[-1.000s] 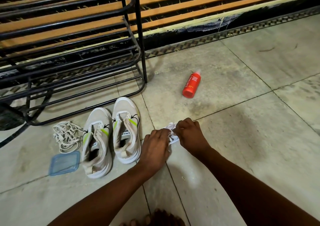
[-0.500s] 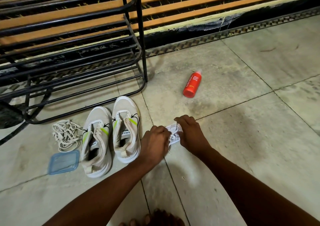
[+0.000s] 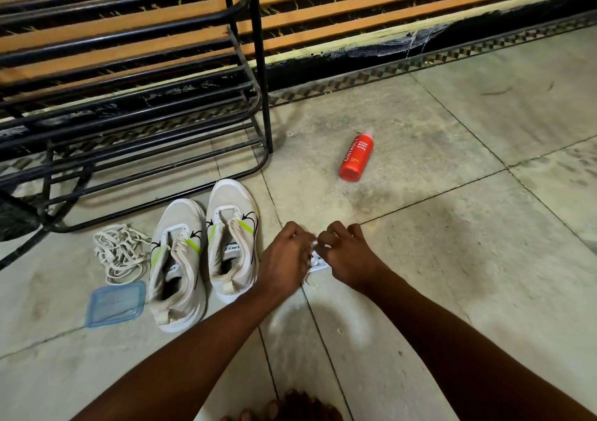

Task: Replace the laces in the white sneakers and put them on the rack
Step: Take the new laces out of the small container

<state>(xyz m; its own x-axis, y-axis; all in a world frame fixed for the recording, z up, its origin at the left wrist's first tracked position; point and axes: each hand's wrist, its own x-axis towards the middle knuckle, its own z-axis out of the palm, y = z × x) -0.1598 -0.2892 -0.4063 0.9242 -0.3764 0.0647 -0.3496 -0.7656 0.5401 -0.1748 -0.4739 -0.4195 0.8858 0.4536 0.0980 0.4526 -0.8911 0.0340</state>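
Two white sneakers without laces stand side by side on the floor, the left sneaker [image 3: 176,265] and the right sneaker [image 3: 232,239], toes toward the black shoe rack [image 3: 135,97]. A heap of worn off-white laces [image 3: 119,252] lies left of them. Just right of the shoes, my left hand [image 3: 284,256] and my right hand [image 3: 347,252] both pinch a small white packet of new laces [image 3: 316,263], which rests on the floor and is mostly hidden between my fingers.
A red foam body wash bottle [image 3: 356,155] lies on the tiles beyond my hands. A blue transparent lid [image 3: 116,304] sits on the floor left of the sneakers. The wall with orange slats [image 3: 387,16] runs behind. My toes [image 3: 290,411] show at the bottom edge.
My hands have shifted a little on the packet and drawn closer together, fingers curling tighter over it. Less of the white packet shows than before. Shoes, old laces and bottle have not moved.
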